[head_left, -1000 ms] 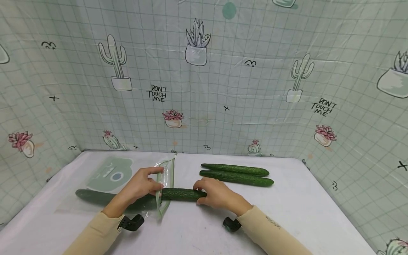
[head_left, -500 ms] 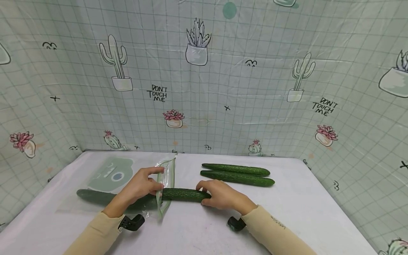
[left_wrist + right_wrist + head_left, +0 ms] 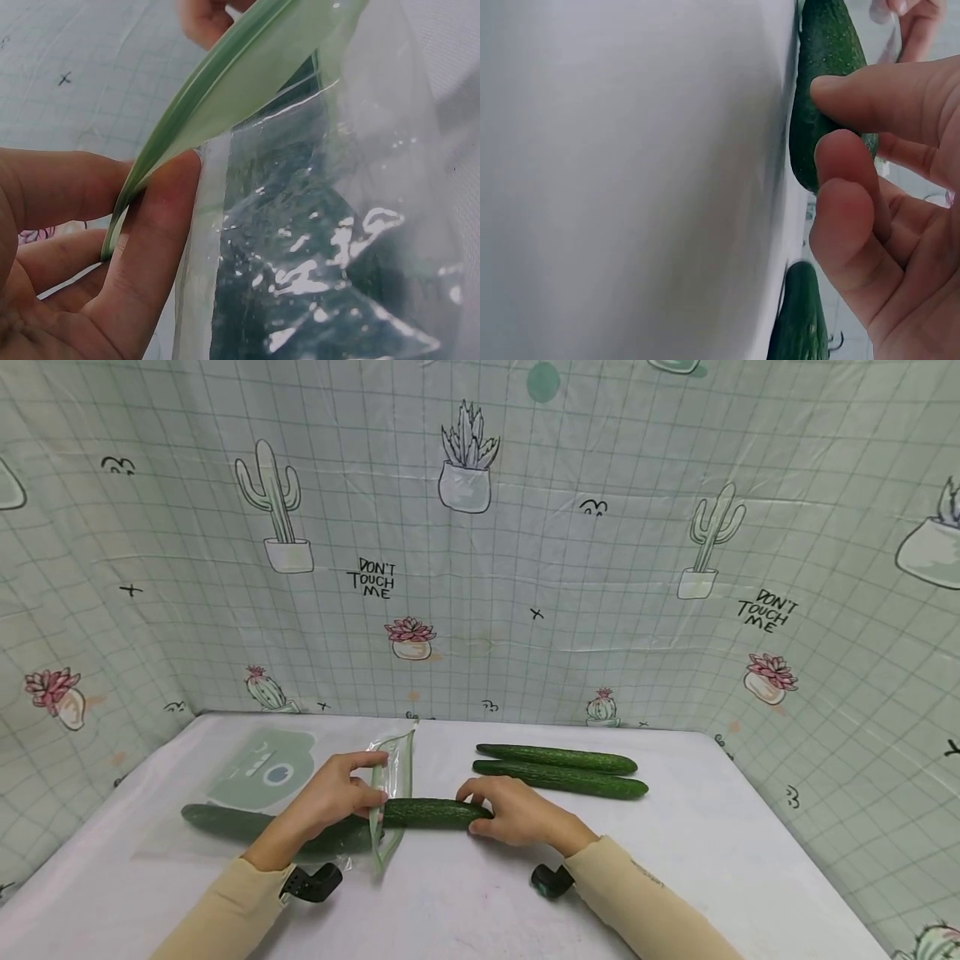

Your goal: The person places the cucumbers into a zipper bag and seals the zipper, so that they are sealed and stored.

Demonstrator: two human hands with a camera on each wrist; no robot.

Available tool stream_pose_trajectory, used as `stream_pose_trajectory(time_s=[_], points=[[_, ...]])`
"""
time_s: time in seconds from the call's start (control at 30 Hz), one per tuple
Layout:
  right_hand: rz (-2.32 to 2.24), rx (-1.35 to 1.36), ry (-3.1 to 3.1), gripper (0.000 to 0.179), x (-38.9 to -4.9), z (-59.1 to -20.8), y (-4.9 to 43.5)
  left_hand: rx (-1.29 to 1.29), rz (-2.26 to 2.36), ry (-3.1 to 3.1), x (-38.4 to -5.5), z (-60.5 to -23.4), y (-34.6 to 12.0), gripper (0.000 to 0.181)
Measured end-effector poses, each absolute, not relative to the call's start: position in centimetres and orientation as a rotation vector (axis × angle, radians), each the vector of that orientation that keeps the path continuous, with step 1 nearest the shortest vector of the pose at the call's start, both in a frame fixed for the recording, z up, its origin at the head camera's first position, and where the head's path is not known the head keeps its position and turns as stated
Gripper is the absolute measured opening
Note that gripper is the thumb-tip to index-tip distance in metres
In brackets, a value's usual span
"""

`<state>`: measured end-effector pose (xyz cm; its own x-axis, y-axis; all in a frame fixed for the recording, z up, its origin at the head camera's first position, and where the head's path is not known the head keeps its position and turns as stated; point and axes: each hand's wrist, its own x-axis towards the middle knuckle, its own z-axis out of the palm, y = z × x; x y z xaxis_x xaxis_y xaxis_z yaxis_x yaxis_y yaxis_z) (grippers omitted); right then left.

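Observation:
A clear zip bag (image 3: 397, 768) with a green-edged mouth lies on the left of the table, its mouth toward the right. My left hand (image 3: 333, 797) pinches the rim between thumb and fingers; in the left wrist view the green zip strip (image 3: 184, 105) runs between them. A cucumber (image 3: 431, 813) reaches into the mouth, its right part outside. My right hand (image 3: 517, 812) grips that outer end, thumb and fingers on either side of the cucumber (image 3: 829, 49). Through the plastic shows dark green cucumber (image 3: 225, 821), partly hidden behind my left forearm.
Two more cucumbers (image 3: 555, 758) (image 3: 562, 778) lie side by side behind my right hand. A pale green monster face (image 3: 262, 768) is printed on the bag. The white table (image 3: 675, 860) backs onto a patterned curtain (image 3: 480, 568).
My right hand has shifted slightly right along the cucumber, then a little back left with it. My left hand keeps its hold on the bag's rim.

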<state>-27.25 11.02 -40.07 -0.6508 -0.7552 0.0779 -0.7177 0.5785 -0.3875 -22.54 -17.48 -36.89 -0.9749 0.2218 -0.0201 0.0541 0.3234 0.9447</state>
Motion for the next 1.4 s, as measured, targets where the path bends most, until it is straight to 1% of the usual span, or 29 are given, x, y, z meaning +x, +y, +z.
stream_pose_trajectory(time_s=[0.4, 0.77, 0.83, 1.07, 1.4], points=[[-0.635, -1.368, 2.663, 0.034, -27.7, -40.0, 5.8, 0.236, 1.736, 2.429, -22.7, -36.9, -17.6, 0.064], [-0.7, -1.321, 2.576, 0.033, -28.3, -40.3, 2.3, 0.232, 1.719, 2.443, -22.7, -36.8, -17.7, 0.065], [-0.721, -1.305, 2.558, 0.032, -28.3, -40.2, 2.1, 0.233, 1.711, 2.458, -22.7, -36.7, -17.8, 0.065], [-0.936, -1.046, 2.422, 0.03, -28.4, -40.4, 2.8, 0.23, 1.714, 2.458, -22.8, -36.6, -17.8, 0.065], [-0.918, -1.066, 2.416, 0.027, -28.5, -40.6, 4.3, 0.219, 1.744, 2.433, -22.7, -36.5, -17.8, 0.064]])
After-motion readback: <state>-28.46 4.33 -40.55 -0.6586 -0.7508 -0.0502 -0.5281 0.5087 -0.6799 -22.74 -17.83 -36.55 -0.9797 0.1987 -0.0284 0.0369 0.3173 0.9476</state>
